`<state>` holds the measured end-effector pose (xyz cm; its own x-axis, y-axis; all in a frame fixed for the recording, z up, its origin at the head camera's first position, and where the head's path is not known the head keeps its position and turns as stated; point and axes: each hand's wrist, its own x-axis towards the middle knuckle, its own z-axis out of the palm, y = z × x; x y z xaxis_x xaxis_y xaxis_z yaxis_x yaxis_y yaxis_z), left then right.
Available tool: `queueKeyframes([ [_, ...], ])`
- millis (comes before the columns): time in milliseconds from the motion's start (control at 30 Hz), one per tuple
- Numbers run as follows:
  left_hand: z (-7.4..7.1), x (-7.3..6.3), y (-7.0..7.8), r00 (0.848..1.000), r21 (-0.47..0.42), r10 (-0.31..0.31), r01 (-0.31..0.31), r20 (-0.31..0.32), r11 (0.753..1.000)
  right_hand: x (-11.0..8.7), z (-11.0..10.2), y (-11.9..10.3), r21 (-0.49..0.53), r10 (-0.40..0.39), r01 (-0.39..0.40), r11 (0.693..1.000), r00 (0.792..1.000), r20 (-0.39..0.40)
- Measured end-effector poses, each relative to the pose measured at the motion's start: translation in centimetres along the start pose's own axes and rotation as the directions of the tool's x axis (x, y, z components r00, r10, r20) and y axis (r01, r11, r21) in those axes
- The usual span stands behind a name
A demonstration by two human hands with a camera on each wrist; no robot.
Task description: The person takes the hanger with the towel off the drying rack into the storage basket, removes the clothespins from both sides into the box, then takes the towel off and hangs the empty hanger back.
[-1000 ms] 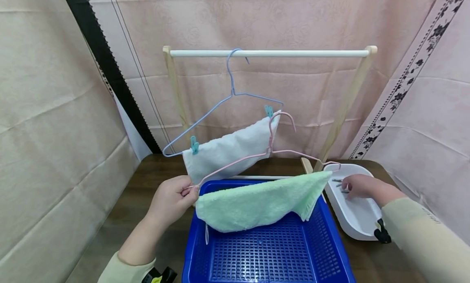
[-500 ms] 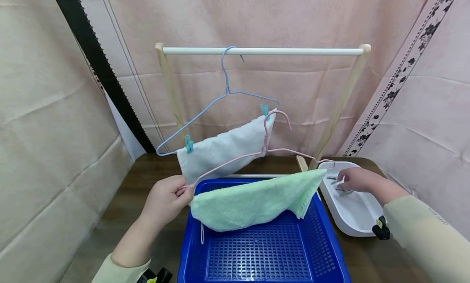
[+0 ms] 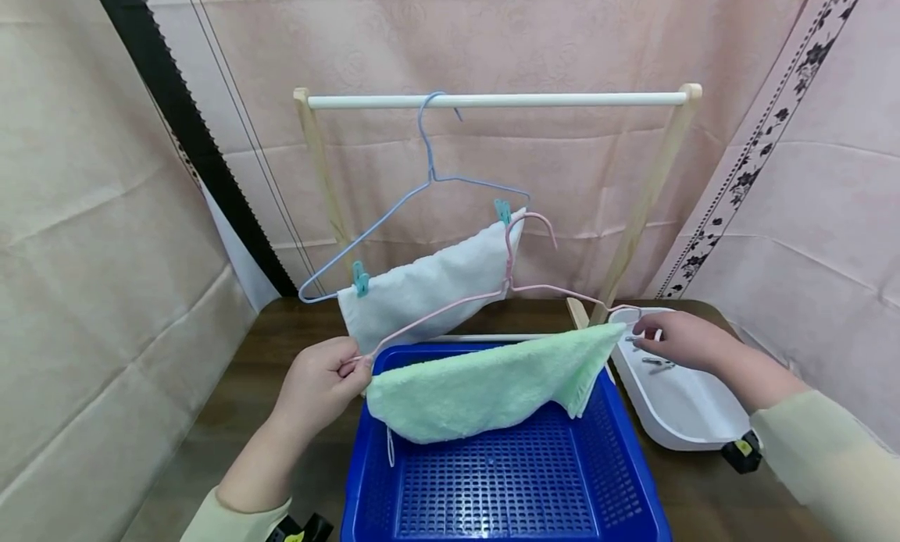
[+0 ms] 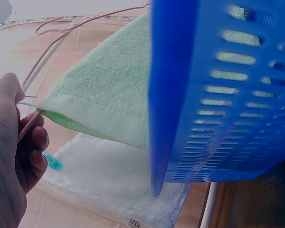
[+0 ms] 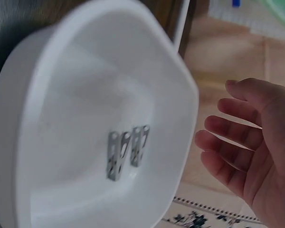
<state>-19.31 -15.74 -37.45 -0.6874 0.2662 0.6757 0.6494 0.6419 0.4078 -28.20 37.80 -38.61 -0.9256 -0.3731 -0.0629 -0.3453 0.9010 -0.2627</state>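
My left hand [image 3: 326, 378] grips the left end of a pink wire hanger [image 3: 460, 301], its hook pointing up. A green towel [image 3: 492, 386] hangs along the hanger's lower side, over the basket. In the left wrist view, the fingers of my left hand [image 4: 19, 137] curl around the pink wire at the towel's corner. Over the white tray [image 3: 692, 417], by the hanger's right end, is my right hand [image 3: 685, 340]. Seen from the right wrist, its fingers are loosely bent and apart, holding nothing. Two metal clothespins [image 5: 116, 156] lie in the tray.
A blue perforated basket [image 3: 492, 479] stands in front on the wooden table. Behind it, a rack with a white bar [image 3: 562, 100] carries a blue hanger [image 3: 394, 208]. A white towel [image 3: 436, 272] hangs from that by two teal clothespins [image 3: 361, 279].
My right hand has lifted from the clothespins and shifted toward the tray's far end, near the hanger. My left hand keeps its hold on the hanger. The whole view has shifted slightly.
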Motion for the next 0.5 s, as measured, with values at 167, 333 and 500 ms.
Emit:
queueKeyframes([
  [167,-0.1,-0.1,0.1,1.000,0.001,-0.003,0.003,-0.003,1.000,-1.1,-0.3,-1.9,0.000,-0.028,0.028,1.000,0.997,-0.079],
  [333,-0.2,-0.1,0.3,1.000,0.003,-0.015,0.015,0.005,1.000,-2.3,0.1,-3.4,-0.009,-0.063,0.063,0.998,0.990,-0.130],
  [500,-0.3,-0.1,0.4,1.000,-0.002,-0.021,0.021,0.012,1.000,-3.4,0.5,-4.4,-0.017,-0.083,0.082,0.997,0.983,-0.163],
])
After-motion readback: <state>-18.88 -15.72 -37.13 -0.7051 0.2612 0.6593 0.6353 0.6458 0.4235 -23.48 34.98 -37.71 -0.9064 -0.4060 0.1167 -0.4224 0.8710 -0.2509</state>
